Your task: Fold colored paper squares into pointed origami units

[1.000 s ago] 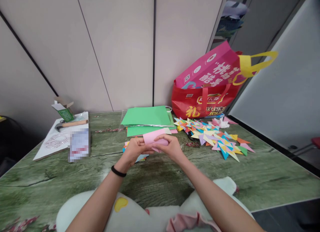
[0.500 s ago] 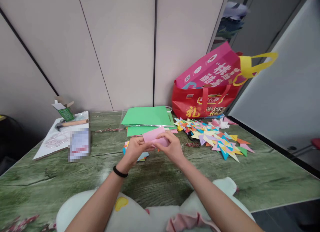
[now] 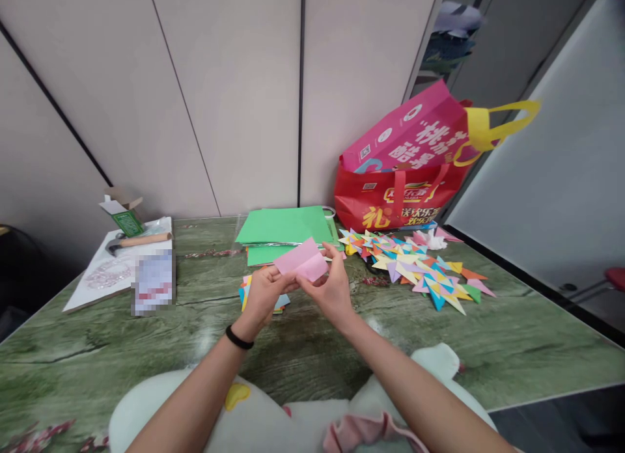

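Observation:
A pink sheet of paper (image 3: 303, 259) with a crease across it is held up over the middle of the table. My left hand (image 3: 265, 293) pinches its lower left edge. My right hand (image 3: 334, 285) grips the lower right part, thumb in front, with the index finger raised by the right edge. Behind the pink paper lie green sheets (image 3: 286, 225). Small coloured papers (image 3: 282, 302) are partly hidden behind my left hand. To the right spreads a pile of folded, pointed paper pieces (image 3: 415, 267) in many colours.
A red bag (image 3: 361, 196) holding a pink box (image 3: 415, 131) stands at the back right. At the left are a white board (image 3: 92, 287), a hammer (image 3: 146, 239), a small green box (image 3: 127, 222) and a blurred packet (image 3: 155, 280). A pale cushion (image 3: 146, 401) lies at the near edge.
The pink paper shows more of its surface and its crease. My right fingers have moved off its front toward the right edge, with the index finger lifted.

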Demonstrator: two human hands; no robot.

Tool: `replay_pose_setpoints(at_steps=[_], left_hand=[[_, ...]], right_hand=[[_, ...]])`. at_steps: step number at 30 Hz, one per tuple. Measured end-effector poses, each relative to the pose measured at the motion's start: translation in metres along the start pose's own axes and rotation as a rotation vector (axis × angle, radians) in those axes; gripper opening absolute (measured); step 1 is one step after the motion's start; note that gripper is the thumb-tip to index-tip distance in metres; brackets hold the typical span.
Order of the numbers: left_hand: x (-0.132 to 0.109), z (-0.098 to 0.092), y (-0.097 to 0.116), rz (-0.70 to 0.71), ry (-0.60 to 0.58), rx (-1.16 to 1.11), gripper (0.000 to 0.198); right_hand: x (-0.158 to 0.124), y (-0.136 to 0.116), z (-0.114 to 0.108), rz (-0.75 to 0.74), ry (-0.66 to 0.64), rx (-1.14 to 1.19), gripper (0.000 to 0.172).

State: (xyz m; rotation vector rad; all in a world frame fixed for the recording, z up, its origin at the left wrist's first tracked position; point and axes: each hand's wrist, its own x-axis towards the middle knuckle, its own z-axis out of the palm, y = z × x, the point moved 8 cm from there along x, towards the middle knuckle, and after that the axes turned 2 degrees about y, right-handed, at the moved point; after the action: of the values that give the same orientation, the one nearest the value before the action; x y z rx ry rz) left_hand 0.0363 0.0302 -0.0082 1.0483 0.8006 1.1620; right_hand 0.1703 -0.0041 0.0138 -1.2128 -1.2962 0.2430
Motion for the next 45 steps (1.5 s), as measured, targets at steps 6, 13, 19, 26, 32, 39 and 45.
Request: replay_pose_setpoints(at_steps=[6, 13, 19, 26, 32, 39, 45], left_hand=[[0.001, 0.000, -0.001, -0.006, 0.015, 0.007, 0.034], [0.004, -0.007, -0.001, -0.013, 0.050, -0.021, 0.036], [0.005, -0.009, 0.001, -0.008, 0.040, -0.023, 0.035], [0.004, -0.010, 0.002, -0.038, 0.061, -0.007, 0.029], [0.004, -0.011, 0.001, -0.064, 0.059, -0.012, 0.025], [0.008, -0.024, 0.005, -0.052, 0.117, 0.051, 0.028], [0.004, -0.019, -0.004, -0.183, -0.013, 0.246, 0.030]], right_hand=[[-0.001, 0.008, 0.008, 0.098, -0.044, 0.198, 0.070], [-0.002, 0.025, 0.021, 0.298, -0.135, 0.510, 0.061], [-0.001, 0.030, 0.025, 0.334, -0.164, 0.588, 0.061], [-0.001, 0.027, 0.026, 0.366, -0.186, 0.588, 0.061], [-0.002, 0.026, 0.028, 0.352, -0.209, 0.595, 0.060], [0.007, 0.037, 0.012, 0.299, -0.076, 0.417, 0.043], [0.012, 0.017, -0.009, 0.120, 0.040, 0.273, 0.027]])
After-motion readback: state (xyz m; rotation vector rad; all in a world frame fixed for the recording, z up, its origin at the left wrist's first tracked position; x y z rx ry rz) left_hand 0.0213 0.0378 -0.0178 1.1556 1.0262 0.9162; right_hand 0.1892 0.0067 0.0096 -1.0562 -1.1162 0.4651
